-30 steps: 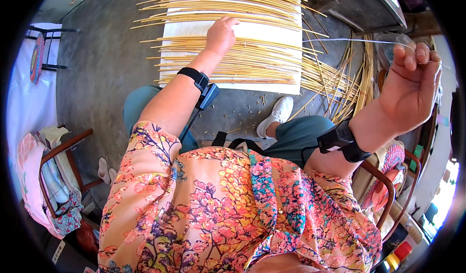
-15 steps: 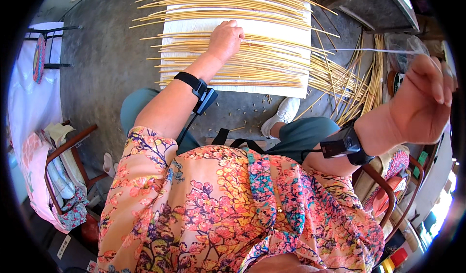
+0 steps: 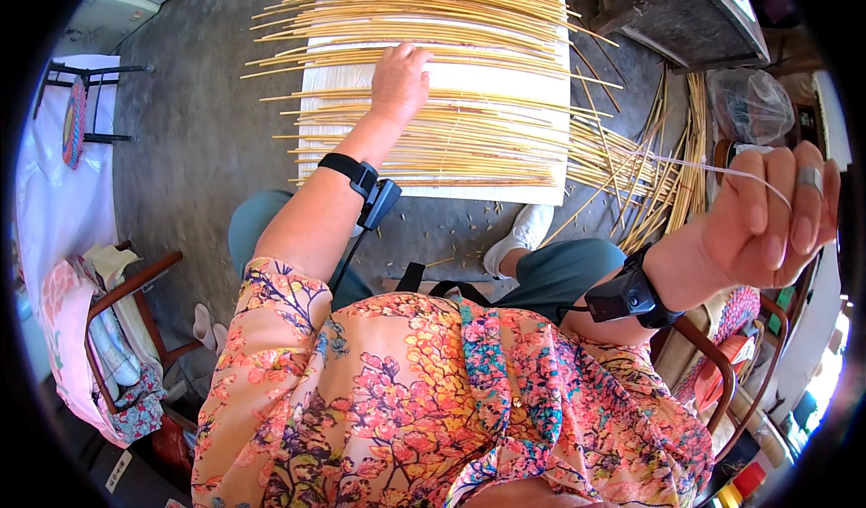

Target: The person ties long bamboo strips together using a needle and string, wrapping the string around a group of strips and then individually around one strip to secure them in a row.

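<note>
Thin yellow stalks (image 3: 424,147) lie in rows across a white board (image 3: 469,72), split into a near and a far group by a bare strip. My left hand (image 3: 400,84) reaches over that strip with its fingers curled down at the lowest stalks of the far group (image 3: 451,25). Its fingertips are hidden, so what they grip cannot be seen. Off to the right, my right hand (image 3: 767,215) is raised with bent fingers. A thin white string (image 3: 704,163) passes over those fingers and stretches left toward the near stalks.
More loose stalks (image 3: 667,183) lie heaped on the floor right of the board. A dark wooden cabinet (image 3: 681,16) stands at the far right. A clear plastic bag (image 3: 750,104) sits below it. A stool (image 3: 77,115) and a cloth-draped chair (image 3: 126,282) stand at left.
My left hand has moved from the near stalks to the edge of the far group. My right hand has shifted down and turned, its fingers now bent round the string, which slants lower.
</note>
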Demonstrator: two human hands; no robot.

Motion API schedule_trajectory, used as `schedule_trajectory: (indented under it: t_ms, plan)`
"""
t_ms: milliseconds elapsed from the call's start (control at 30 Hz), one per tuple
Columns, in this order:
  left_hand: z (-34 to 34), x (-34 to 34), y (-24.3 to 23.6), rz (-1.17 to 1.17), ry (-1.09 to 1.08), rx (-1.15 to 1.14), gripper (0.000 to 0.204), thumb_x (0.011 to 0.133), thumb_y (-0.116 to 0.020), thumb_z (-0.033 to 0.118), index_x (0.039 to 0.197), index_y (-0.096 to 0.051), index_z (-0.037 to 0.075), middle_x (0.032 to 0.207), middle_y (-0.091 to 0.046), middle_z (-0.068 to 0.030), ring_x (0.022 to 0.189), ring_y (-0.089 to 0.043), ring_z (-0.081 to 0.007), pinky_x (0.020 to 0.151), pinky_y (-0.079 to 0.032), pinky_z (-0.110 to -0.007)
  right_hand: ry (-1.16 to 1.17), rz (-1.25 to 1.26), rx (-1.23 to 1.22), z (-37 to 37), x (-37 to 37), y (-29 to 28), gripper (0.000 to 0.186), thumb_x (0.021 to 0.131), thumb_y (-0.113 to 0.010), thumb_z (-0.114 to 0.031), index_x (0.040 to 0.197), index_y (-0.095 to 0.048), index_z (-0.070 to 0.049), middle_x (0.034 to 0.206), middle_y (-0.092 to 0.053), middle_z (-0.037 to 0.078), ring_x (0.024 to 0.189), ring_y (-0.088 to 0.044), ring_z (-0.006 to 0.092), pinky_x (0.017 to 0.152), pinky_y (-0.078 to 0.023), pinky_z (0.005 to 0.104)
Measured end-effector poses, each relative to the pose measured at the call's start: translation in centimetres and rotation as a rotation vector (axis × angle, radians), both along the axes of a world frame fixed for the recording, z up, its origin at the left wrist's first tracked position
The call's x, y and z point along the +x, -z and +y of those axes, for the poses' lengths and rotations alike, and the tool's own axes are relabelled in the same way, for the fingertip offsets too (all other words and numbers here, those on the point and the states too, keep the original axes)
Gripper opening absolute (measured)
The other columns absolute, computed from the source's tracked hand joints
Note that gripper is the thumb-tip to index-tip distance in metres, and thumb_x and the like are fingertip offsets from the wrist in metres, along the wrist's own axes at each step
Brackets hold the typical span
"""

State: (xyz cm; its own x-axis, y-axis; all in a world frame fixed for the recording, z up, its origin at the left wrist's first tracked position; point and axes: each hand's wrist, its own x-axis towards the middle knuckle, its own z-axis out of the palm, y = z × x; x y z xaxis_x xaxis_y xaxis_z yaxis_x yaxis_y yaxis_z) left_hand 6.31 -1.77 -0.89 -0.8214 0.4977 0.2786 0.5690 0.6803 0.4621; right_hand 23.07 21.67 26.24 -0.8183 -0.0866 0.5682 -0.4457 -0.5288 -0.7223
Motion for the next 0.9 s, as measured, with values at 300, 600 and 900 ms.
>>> schedule_trajectory:
  t_ms: [300, 600, 900]
  plan:
    - [-1.0, -1.0, 0.5, 0.087, -0.002, -0.119, 0.020, 0.070, -0.068, 0.006, 0.089, -0.067, 0.010, 0.089, -0.057, -0.0053, 0.087, -0.052, -0.0253, 0.081, -0.044, -0.035, 0.037, -0.080, 0.059, 0.4, -0.8, 1.4, 0.016, 0.095, -0.044, -0.022, 0.108, -0.050, -0.014, 0.085, -0.050, 0.005, 0.062, -0.046, 0.0122, 0.066, -0.040, 0.0336]
    - [-0.9, -1.0, 1.6, 0.289, 0.088, -0.108, 0.019, 0.069, -0.064, 0.007, 0.087, -0.069, 0.011, 0.077, -0.054, -0.0055, 0.080, -0.051, -0.0231, 0.072, -0.045, -0.035, 0.155, -0.112, 0.022, 1.3, -0.1, 2.0, 0.018, 0.094, -0.047, -0.019, 0.109, -0.049, -0.009, 0.081, -0.048, 0.004, 0.062, -0.042, 0.0104, 0.065, -0.040, 0.0308]
    - [-1.6, -1.9, -2.2, -0.130, 0.030, 0.080, 0.022, 0.077, -0.065, 0.013, 0.098, -0.066, 0.007, 0.085, -0.062, -0.0093, 0.081, -0.058, -0.0230, 0.074, -0.048, -0.033, 0.166, -0.102, -0.108, 1.6, -0.9, 2.6, 0.023, 0.095, -0.042, -0.015, 0.115, -0.051, -0.006, 0.085, -0.047, 0.005, 0.065, -0.042, 0.0114, 0.067, -0.036, 0.0310]
